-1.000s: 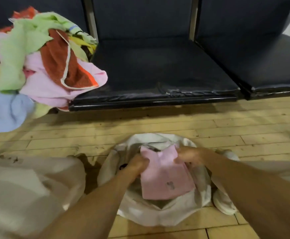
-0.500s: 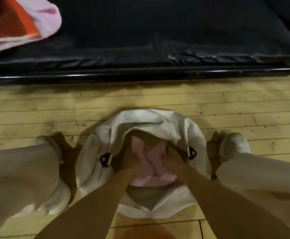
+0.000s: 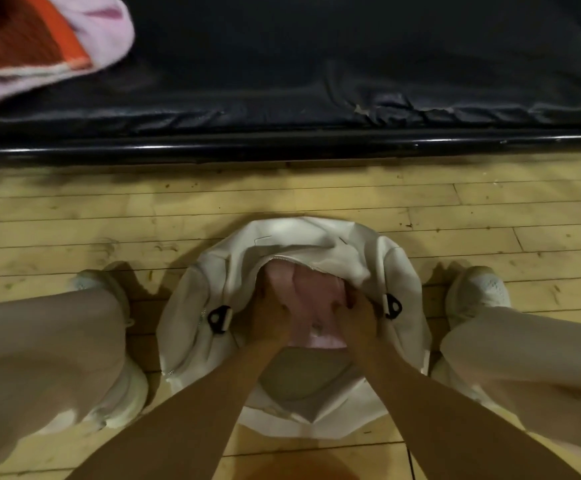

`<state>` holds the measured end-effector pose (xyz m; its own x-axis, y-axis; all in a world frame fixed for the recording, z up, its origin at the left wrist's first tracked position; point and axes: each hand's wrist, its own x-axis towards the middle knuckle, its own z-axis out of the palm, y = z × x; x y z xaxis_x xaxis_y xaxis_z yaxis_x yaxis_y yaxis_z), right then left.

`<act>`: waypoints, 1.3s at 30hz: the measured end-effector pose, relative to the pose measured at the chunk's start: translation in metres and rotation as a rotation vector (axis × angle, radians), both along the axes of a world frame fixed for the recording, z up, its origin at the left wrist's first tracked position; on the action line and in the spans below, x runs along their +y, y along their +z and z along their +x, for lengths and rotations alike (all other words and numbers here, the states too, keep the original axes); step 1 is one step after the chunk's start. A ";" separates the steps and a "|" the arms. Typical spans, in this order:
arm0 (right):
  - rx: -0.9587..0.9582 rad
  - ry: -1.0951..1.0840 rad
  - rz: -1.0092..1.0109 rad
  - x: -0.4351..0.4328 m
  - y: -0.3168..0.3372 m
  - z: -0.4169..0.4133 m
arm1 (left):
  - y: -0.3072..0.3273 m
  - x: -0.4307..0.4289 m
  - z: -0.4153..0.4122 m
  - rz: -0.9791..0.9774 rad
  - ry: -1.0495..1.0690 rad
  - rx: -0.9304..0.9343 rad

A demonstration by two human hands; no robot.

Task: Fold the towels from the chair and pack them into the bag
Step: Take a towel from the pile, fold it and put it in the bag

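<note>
Pink towel [image 3: 311, 292] is folded and sitting down in the mouth of the white bag [image 3: 316, 237] on the wood floor [image 3: 109, 216]. Its long side runs away from the person toward the black chair [image 3: 316, 81], with the far end tucked under the bag's flap. Left hand [image 3: 270, 320] grips its left edge and right hand [image 3: 356, 315] its right edge, fingers curled into the cloth, so the towel sits right between them. More towels [image 3: 102, 36] are on the chair, top left.
</note>
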<state>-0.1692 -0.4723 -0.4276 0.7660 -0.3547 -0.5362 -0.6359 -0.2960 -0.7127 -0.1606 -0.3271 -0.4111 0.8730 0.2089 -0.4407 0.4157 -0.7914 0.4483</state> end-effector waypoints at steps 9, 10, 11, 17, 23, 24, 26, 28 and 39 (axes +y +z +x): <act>-0.227 0.842 -0.552 0.014 0.020 -0.028 | 0.059 0.024 0.017 0.149 -0.685 -0.728; -0.167 0.909 -0.545 0.018 0.021 -0.027 | 0.059 0.024 0.027 0.214 -0.729 -0.790; -0.090 0.968 -0.556 0.021 0.019 -0.027 | 0.058 0.024 0.037 0.289 -0.770 -0.804; 0.095 1.043 -0.576 0.031 -0.003 -0.025 | 0.047 0.014 0.074 0.374 -0.967 -0.491; 0.004 1.061 -0.678 0.027 -0.028 -0.017 | 0.055 0.009 0.103 0.070 -0.644 -0.501; -0.050 1.059 -0.660 0.028 -0.032 -0.013 | 0.057 0.009 0.107 0.054 -0.612 -0.509; -0.136 1.049 -0.681 0.031 -0.040 -0.001 | 0.059 0.011 0.112 0.038 -0.575 -0.516; -0.101 1.060 -0.697 0.035 -0.035 0.009 | 0.057 0.013 0.111 0.031 -0.587 -0.496; 0.063 1.262 -0.570 0.019 0.032 0.001 | 0.091 0.024 0.099 -0.014 -0.777 -0.046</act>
